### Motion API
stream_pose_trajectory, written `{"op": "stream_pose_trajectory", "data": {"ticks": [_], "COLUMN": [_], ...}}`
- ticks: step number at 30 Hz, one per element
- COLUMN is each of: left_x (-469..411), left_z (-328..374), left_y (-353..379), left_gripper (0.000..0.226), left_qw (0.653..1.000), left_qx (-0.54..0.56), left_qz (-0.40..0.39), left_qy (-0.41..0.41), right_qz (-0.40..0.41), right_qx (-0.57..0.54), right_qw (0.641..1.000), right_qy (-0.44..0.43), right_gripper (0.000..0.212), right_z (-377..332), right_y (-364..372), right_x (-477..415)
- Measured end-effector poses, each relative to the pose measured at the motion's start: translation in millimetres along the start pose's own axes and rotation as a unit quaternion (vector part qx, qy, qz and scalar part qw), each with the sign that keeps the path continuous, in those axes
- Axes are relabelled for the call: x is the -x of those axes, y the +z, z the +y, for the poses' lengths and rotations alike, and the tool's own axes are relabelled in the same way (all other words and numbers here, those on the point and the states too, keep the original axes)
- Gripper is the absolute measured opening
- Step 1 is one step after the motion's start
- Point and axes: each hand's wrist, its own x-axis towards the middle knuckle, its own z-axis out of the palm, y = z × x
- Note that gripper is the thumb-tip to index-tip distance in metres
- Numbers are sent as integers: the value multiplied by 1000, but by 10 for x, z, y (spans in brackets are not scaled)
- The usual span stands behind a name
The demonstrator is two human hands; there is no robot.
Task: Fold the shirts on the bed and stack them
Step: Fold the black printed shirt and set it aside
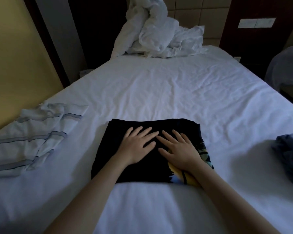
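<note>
A black shirt [113, 149] with a yellow and blue print at its right edge lies folded into a rectangle on the white bed [176, 92]. My left hand [137, 146] and my right hand [179, 151] both rest flat on top of it, fingers spread, fingertips nearly meeting at the middle. A crumpled pale shirt with grey-blue stripes [29, 139] lies unfolded at the bed's left edge. A dark blue bunched garment [289, 156] sits at the right edge, partly cut off by the frame.
A heap of white duvet and pillows [159, 34] is piled at the head of the bed against the padded headboard. A yellow wall runs along the left side. A second bed [287, 68] stands to the right.
</note>
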Motion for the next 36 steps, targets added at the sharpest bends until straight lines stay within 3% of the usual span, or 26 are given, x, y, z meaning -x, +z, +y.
{"op": "stream_pose_trajectory", "data": {"ticks": [4,6,8,11,13,16,21,25,28,32,33,34,36], "left_x": [82,202,391,722,903,1047,979,944,887,757,754,778,905], "left_z": [25,-2,-55,-68,8,125,118,121,-106,-617,-691,-717,-681], "left_y": [16,-21,-72,-78,-79,-107,-161,-152,-316,-795,-867,-898,-832], "left_gripper": [57,53,51,51,54,56,51,43,41,39,38,38,47], "left_qw": [996,987,974,956,949,939,943,957,979,989,991,990,982], "left_qx": [18,9,15,27,-6,-4,134,155,128,36,-14,-60,-86], "left_qz": [45,64,30,-5,23,72,103,101,91,116,95,68,42], "left_qy": [-73,-149,-225,-294,-313,-337,-288,-224,-131,-85,-94,-110,-161], "right_qz": [31,109,205,141,107,124,53,23,59,-160,-175,-152,-30], "right_qx": [-18,-62,-97,-42,-66,-98,-37,-51,-79,-104,-72,-22,5], "right_qw": [999,992,971,968,963,956,972,970,990,981,981,987,999], "right_qy": [-13,3,79,205,239,249,224,238,97,-12,-36,-52,-23], "right_gripper": [55,65,68,47,49,55,56,45,24,36,36,35,36], "right_z": [-12,-29,-29,30,-27,-152,-210,-298,-572,-1063,-1107,-1116,-1096], "right_y": [11,-1,-66,-55,-30,-57,-154,-197,-301,-527,-534,-551,-601], "right_x": [54,138,276,591,845,1080,1109,1098,1181,1460,1454,1395,1175]}}
